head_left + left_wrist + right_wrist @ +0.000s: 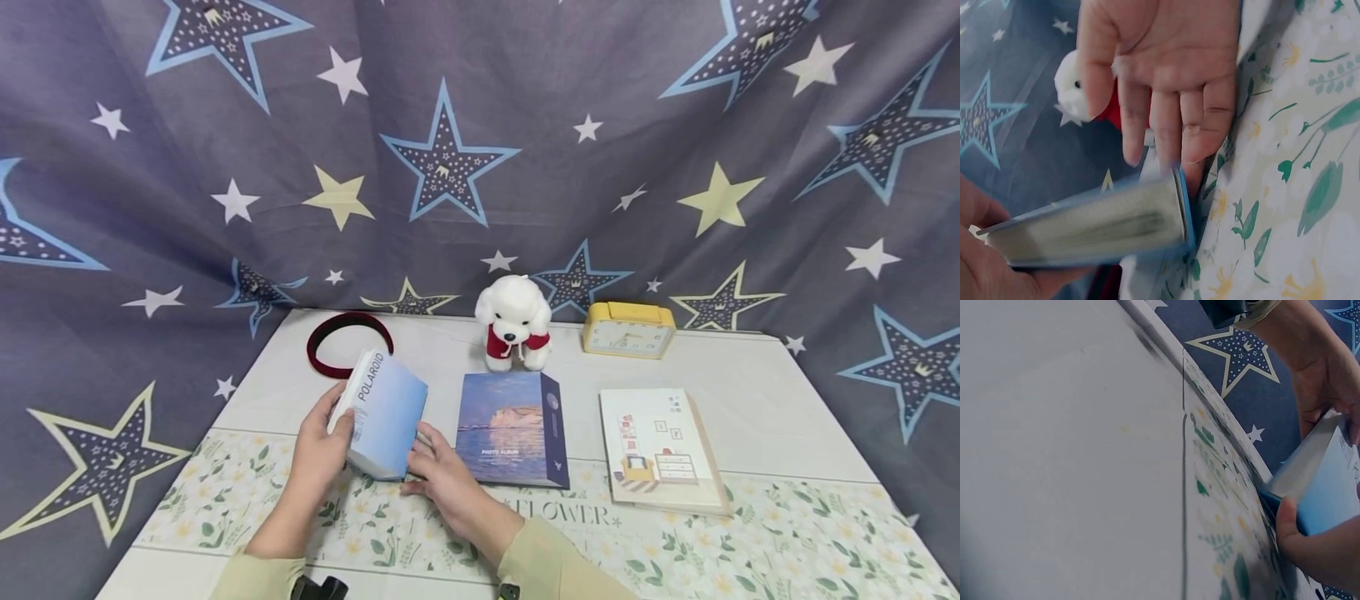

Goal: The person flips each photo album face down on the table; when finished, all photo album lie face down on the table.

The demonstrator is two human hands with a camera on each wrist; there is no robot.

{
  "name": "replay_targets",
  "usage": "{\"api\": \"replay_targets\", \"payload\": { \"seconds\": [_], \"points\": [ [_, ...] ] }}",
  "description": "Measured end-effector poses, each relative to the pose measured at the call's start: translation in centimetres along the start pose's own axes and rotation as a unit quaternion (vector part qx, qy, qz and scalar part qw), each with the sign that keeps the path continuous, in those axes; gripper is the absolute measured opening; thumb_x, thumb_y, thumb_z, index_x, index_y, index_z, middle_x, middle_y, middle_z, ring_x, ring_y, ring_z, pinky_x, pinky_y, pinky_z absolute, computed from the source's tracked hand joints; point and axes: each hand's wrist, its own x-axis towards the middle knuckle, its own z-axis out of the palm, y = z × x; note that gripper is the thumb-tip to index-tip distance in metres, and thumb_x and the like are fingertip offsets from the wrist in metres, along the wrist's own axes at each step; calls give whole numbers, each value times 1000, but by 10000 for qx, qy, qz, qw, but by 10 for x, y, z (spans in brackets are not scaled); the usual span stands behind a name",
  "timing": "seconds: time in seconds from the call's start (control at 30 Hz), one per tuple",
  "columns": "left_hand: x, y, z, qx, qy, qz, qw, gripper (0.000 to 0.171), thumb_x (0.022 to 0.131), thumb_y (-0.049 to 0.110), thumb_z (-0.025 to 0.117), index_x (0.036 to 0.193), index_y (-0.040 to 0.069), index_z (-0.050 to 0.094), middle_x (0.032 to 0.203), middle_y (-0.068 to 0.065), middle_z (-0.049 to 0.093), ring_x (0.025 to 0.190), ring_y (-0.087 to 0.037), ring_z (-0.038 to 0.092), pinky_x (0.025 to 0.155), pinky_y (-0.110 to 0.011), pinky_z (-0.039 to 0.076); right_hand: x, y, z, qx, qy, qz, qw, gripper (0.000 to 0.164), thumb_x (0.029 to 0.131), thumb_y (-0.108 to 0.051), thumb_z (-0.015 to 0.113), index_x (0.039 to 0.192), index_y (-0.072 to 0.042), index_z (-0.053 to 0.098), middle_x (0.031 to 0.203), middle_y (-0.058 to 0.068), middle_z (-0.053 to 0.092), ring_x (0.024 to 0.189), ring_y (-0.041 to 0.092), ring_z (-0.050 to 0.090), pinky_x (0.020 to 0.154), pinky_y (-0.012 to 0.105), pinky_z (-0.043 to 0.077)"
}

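Observation:
My left hand (321,437) grips a thick blue album (390,417) by its white spine side, thumb over the front cover, which reads POLAROID. It is held tilted above the left part of the table, its page edges showing in the left wrist view. At its lower right corner is my right hand (450,483). The left wrist view shows that right hand (1166,75) palm toward the camera, its fingers extended and the fingertips right at the album's corner. To the right lies a dark blue photo album (501,429) with a sea cliff picture.
A dark red hoop-like band (318,367) lies behind the held album. A white toy dog (513,321) in red stands at the back, with a yellow clock (628,331) to its right. A white illustrated book (663,450) lies at the right. A starry curtain (525,200) hangs behind the table.

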Motion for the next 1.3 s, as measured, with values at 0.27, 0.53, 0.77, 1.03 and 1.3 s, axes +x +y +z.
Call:
{"api": "replay_targets", "payload": {
  "seconds": [0.27, 0.53, 0.77, 1.03, 1.3],
  "points": [
    [6, -13, -9, 334, -176, -668, 9971, 53, 105, 11, 32, 154, -2, 16, 159, -20, 18, 148, -32, 11, 118, -46, 14, -4, 1, -2, -409, -15, -6, 9992, 68, 102, -15, 49, 156, -1, 9, 161, 21, 10, 144, 35, 24, 96, 43, 49],
    [12, -31, -11, 1189, -976, -583, 9864, 80, 94, 19, 62, 154, 0, 12, 151, -27, 31, 138, -46, 29, 112, -60, 19, -5, -2, -3, -973, 72, -74, 9952, 68, 100, -13, 52, 156, -4, 14, 160, 22, 15, 140, 35, 32, 96, 40, 49],
    [9, -43, -13, 1240, -1335, -602, 9814, 99, 87, 35, 74, 154, 1, 9, 149, -29, 33, 133, -48, 35, 107, -62, 28, -11, -3, 2, -1609, 246, 71, 9866, 68, 99, -17, 56, 156, -9, 19, 150, 25, 35, 134, 33, 43, 98, 47, 46],
    [11, -48, -10, 1247, -1519, -694, 9780, 114, 87, 41, 73, 153, -1, -11, 157, -32, 9, 142, -51, 13, 111, -65, 15, -11, -7, 4, -1771, 328, -6, 9836, 69, 99, -20, 56, 157, -11, 19, 150, 26, 35, 136, 35, 40, 103, 56, 39],
    [8, -50, -10, 1804, -1635, -312, 9694, 101, 94, 38, 64, 151, -10, -5, 154, -37, -2, 141, -54, 7, 111, -64, 14, -10, -4, 7, -1911, 231, -43, 9813, 64, 99, -19, 56, 154, -8, 26, 152, 22, 35, 138, 36, 37, 104, 50, 40]
  ]
}}
